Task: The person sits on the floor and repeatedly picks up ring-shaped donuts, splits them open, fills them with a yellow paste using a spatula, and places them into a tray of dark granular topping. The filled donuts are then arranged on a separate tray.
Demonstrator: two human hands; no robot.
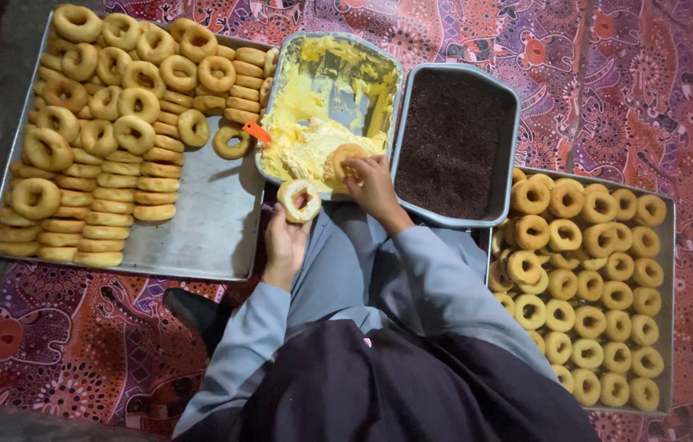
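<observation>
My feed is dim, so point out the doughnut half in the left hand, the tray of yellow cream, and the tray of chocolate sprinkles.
doughnut half (299,200), head view, on its cut face.
tray of yellow cream (391,65), head view, on its right rim.
tray of chocolate sprinkles (512,155), head view, on its right rim.

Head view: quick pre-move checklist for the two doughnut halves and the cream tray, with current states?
1. Left hand holds doughnut half clear of the trays: ok.
2. Right hand presses second half into the yellow cream: ok.
3. Cream left in cream tray: ok, bare metal shows in the far part.
4. Sprinkle tray beside it, filled: ok.
5. Orange scraper on the tray edge within reach: ok.
6. Cream coverage on the pressed face: cannot tell, hidden.
</observation>
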